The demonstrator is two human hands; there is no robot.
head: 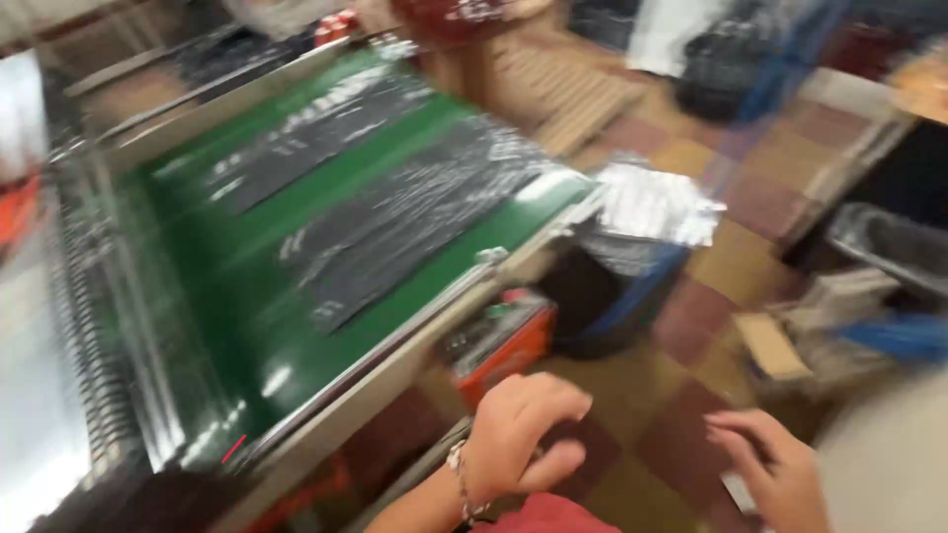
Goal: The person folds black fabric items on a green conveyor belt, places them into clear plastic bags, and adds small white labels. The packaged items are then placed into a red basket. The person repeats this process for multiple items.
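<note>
We see 1 green conveyor belt [247, 296] with 2 dark plastic sheets [395, 217] lying flat, its metal edge [395, 345] running diagonally; checkered floor [691, 296] lies open beside it. 1 orange crate [504, 345] sits under that edge. Our left hand [518, 429] is loosely curled, empty; our right hand [770, 464] spreads narrow, touching a blurred pale object.

Two bare hands, both blurred by motion. Left hand [518, 434]: bare forearm with no sleeve in view, and a thin metallic chain bracelet [462, 484] of small links circling the wrist just behind the grip. Right hand [775, 464]: no ring, watch or band to be made out, wrist cut off by the picture's edge. Red cloth [548, 515], probably clothing, just below the left grip.
</note>
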